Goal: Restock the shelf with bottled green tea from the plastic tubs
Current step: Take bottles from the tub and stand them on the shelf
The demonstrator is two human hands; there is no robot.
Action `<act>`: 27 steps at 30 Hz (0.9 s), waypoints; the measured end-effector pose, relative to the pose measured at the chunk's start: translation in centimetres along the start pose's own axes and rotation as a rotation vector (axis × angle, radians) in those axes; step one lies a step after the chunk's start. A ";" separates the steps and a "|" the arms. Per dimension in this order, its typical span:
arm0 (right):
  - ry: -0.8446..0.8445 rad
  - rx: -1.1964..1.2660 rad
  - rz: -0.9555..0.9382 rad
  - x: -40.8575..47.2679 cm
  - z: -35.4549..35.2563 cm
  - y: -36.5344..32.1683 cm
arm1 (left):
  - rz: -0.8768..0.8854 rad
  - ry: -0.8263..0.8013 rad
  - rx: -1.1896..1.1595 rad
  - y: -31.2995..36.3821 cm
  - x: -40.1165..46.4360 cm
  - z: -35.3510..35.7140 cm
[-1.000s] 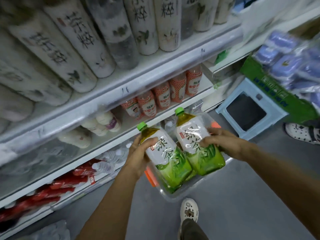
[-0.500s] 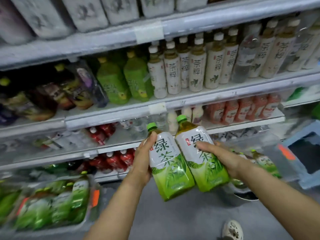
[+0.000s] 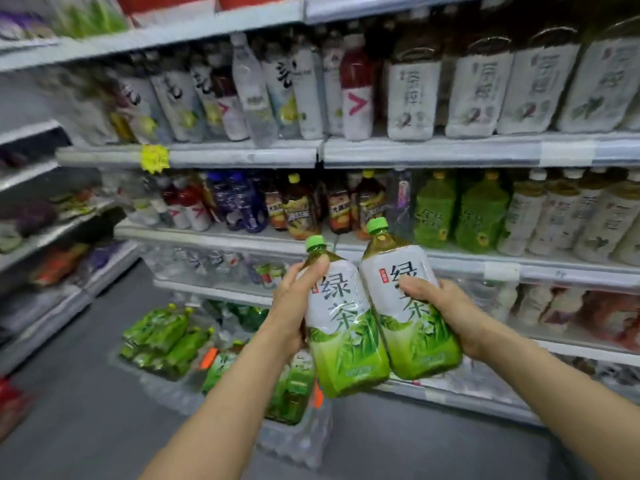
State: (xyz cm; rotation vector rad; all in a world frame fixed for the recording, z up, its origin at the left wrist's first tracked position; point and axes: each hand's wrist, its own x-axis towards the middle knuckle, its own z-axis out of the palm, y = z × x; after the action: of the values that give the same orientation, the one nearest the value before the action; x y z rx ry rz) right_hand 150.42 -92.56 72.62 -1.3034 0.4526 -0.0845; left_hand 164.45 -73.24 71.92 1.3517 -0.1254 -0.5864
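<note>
Both grips clenched round green tea bottles, held before the shelf.
Left hand held the left bottle, right hand the right bottle, sides touching; plastic tubs sat on the floor below, green bottles inside.

In front of me the shelf runs in several tiers. Its upper tier carries white-labelled bottles, the tier below green bottles beside dark ones. On the grey floor stand clear plastic tubs with green tea bottles lying inside.
</note>
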 end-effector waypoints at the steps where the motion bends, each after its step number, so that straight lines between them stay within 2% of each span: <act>1: -0.015 -0.008 -0.020 1.1 1.6 -0.9 | 0.033 0.011 -0.001 1.5 0.3 -1.3; 16: -0.189 -0.012 -0.256 19.2 24.6 -11.1 | 0.250 0.153 0.006 20.4 10.8 -21.7; 22: -0.231 -0.040 -0.313 23.8 32.2 -13.8 | 0.316 0.122 -0.017 25.9 14.8 -28.7; 27: -0.173 -0.065 -0.378 27.2 39.6 -15.5 | 0.346 0.024 -0.015 31.6 18.6 -34.5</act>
State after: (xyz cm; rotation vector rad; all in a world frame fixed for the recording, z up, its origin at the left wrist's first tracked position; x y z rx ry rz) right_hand 192.73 -69.28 87.23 -1.4345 0.0582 -0.2725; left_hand 204.76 -48.40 89.00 1.2846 -0.3277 -0.2790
